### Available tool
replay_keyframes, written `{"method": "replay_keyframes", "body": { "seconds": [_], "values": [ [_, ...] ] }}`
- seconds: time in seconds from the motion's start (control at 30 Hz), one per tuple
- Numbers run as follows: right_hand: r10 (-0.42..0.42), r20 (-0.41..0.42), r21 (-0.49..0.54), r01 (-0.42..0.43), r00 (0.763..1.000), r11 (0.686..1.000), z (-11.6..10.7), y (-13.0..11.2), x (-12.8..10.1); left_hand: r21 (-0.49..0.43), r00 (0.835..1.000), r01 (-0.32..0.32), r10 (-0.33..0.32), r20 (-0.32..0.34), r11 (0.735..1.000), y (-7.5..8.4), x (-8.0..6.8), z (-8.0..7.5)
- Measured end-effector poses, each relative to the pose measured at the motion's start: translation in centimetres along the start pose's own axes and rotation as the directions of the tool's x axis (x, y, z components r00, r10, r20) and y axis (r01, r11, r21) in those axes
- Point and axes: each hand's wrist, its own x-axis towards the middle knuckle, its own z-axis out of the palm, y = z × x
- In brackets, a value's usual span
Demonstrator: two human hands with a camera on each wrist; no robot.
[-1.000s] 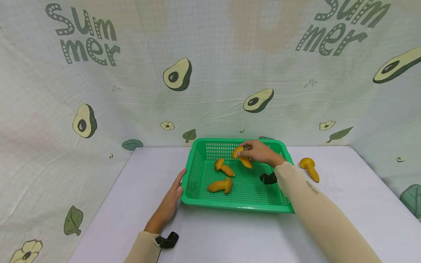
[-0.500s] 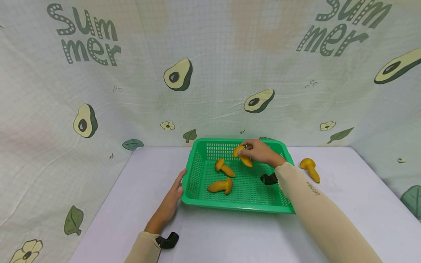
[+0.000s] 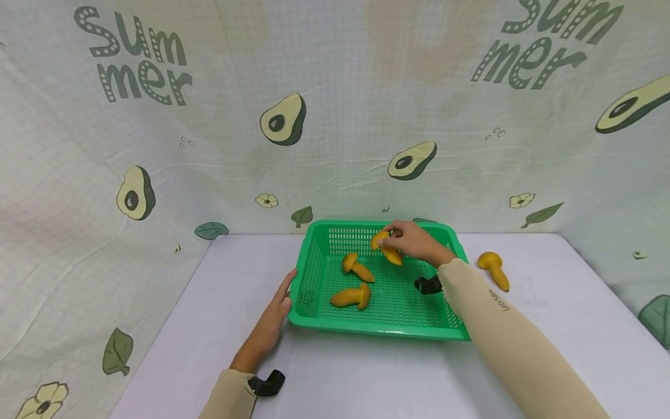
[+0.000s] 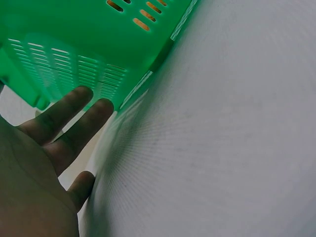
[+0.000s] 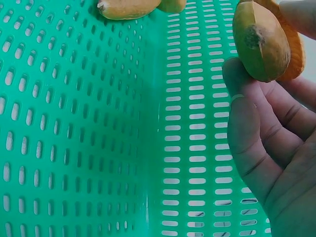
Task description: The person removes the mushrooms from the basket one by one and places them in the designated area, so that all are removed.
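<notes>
Nearest us, the left hand (image 3: pixel 267 326) lies flat on the white table (image 3: pixel 366 378), straight fingers touching the outer left wall of the green slotted plastic basket (image 3: pixel 314 317). Inside lie two yellow toy mushrooms (image 3: pixel 352 297) (both on the basket floor). Farther back, the right hand (image 3: pixel 416 241) pinches a third yellow mushroom (image 3: pixel 386 249) above the basket's far side.

two mushrooms (image 3: pixel 355 282) in basket (image 3: pixel 377 323)

There are four yellow toy mushrooms: one pinched mushroom (image 3: pixel 386 249), two more mushrooms (image 3: pixel 357 268) (image 3: pixel 352 297) in the one green basket (image 3: pixel 366 323), and one last mushroom (image 3: pixel 493 267) outside.
</notes>
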Motion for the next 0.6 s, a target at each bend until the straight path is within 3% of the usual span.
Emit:
{"method": "replay_keyframes", "body": {
  "seconds": [0.6],
  "values": [
    [-0.023, -0.026, 0.040, 0.024, 0.999, 0.999, -0.35, 0.03, -0.09, -0.011, 1.000, 0.001, -0.001, 0.003, 1.000, 0.02, -0.10, -0.06]
  ]
}}
